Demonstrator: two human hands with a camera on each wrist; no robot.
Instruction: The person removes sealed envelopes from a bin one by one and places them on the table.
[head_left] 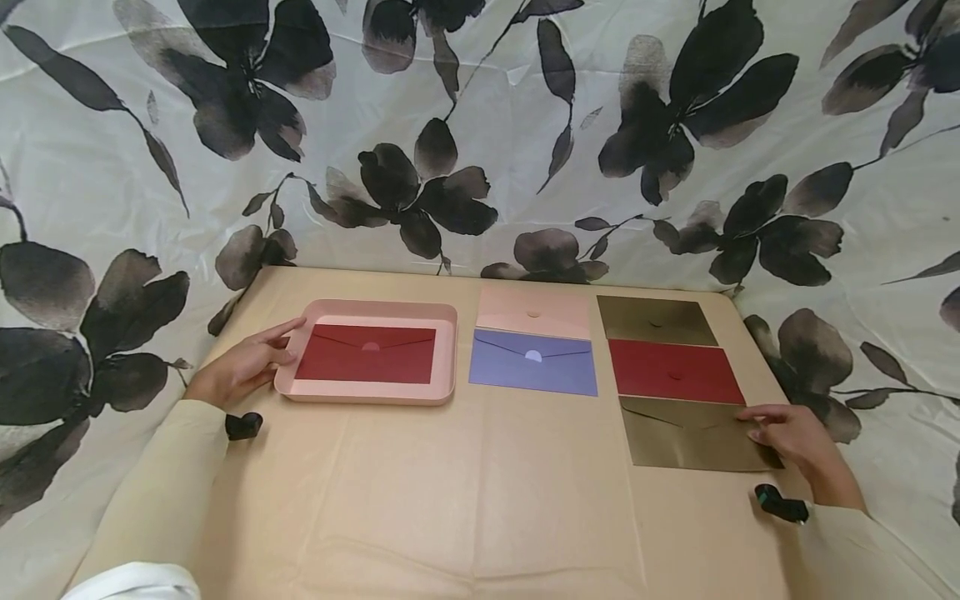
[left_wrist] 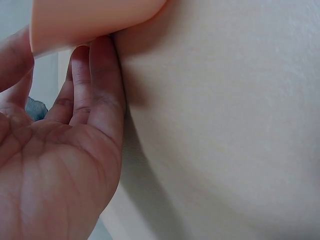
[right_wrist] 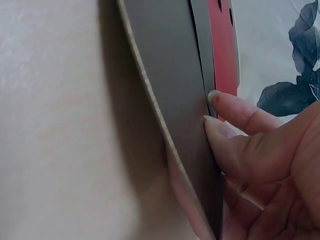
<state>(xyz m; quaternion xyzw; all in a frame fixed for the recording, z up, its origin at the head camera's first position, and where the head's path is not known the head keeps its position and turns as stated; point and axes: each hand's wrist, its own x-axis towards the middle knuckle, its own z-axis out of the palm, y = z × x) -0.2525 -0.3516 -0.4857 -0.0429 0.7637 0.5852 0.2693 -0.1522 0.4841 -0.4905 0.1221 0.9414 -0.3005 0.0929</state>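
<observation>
At the left, a pink tray lies on the table with a dark red envelope in it. My left hand grips the tray's left rim, thumb above and fingers beneath in the left wrist view. On the right, my right hand holds the right edge of the nearest gold envelope, whose near edge looks slightly raised in the right wrist view. There, the thumb and a finger lie against its flap. Above it in the head view are a red envelope and another gold envelope.
Between the tray and the right column lie a pale pink envelope and a blue envelope. A beige cover spreads over the table. Behind hangs a white cloth with dark flowers.
</observation>
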